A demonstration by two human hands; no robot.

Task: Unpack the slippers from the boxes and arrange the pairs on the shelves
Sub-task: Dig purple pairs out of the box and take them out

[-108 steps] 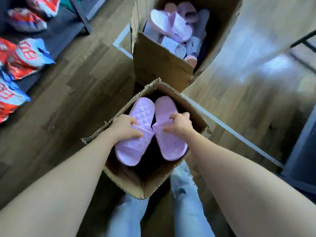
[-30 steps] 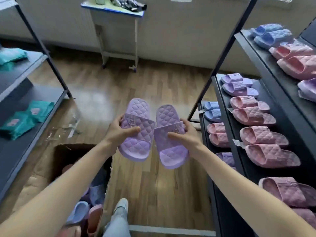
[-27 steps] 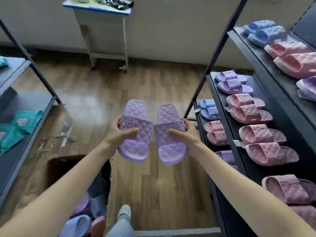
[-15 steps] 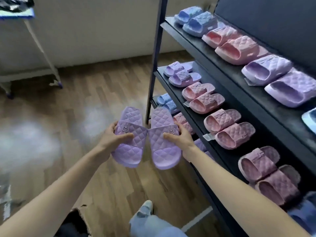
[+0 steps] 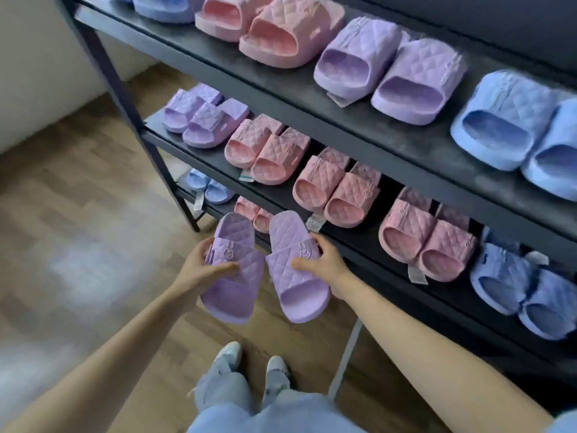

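The left hand (image 5: 199, 270) grips 1 purple slipper (image 5: 232, 276). The right hand (image 5: 321, 264) grips the other slipper (image 5: 296, 270), near the shelf (image 5: 359, 132).

left hand (image 5: 203, 270) and right hand (image 5: 321, 260) each grip one purple slipper (image 5: 232, 276), near the middle shelf (image 5: 368, 245).

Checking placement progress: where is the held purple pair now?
Head view, lower centre: purple pair held by left hand and right hand over floor, in front of pink pairs.
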